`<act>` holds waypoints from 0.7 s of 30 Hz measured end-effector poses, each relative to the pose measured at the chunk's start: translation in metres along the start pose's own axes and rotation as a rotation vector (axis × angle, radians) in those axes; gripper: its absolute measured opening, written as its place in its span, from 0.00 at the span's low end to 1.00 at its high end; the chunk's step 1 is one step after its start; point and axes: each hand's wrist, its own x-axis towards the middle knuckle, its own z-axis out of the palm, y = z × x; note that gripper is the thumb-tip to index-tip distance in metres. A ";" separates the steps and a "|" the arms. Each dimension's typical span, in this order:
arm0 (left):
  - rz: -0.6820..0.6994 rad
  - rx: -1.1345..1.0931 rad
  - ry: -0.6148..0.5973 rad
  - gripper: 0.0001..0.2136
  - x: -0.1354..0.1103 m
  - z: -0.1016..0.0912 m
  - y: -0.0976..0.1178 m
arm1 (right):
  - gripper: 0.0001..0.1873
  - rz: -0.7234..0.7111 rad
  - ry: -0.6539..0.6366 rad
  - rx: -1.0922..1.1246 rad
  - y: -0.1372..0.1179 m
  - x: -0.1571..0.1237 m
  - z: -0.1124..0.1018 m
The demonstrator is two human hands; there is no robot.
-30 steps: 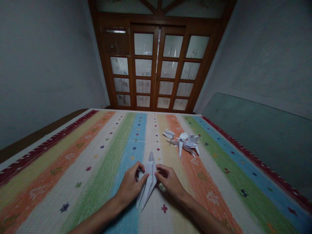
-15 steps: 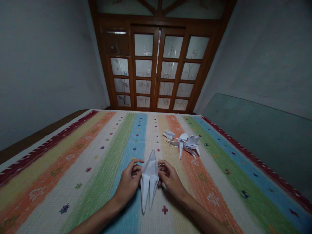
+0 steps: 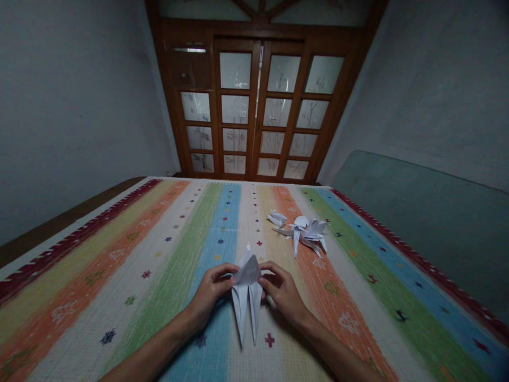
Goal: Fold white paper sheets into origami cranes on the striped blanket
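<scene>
Between my hands is a folded white origami paper (image 3: 247, 284), with two narrow points directed toward me and a wider flap at its far end. My left hand (image 3: 210, 292) pinches its left edge between thumb and fingers. On the opposite side, my right hand (image 3: 281, 291) grips the right edge, thumb on top. The flap stands raised toward me, and a second pointed layer shows behind it. My fingertips under the paper are partly hidden.
Several folded white paper figures (image 3: 306, 233) lie in a cluster ahead to the right, a smaller one (image 3: 276, 218) beside them. A striped cloth (image 3: 159, 276) covers the table. Beyond stand wooden doors with glass panes (image 3: 254, 106); a greenish panel (image 3: 429, 223) is at right.
The far flap of the origami paper has lifted and tilted toward me, parting from the layer behind. Both hands have shifted slightly, thumbs now closer in on the paper's edges.
</scene>
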 end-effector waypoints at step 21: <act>0.206 0.348 -0.029 0.22 -0.004 0.006 -0.012 | 0.12 -0.087 0.009 -0.219 0.004 -0.002 0.013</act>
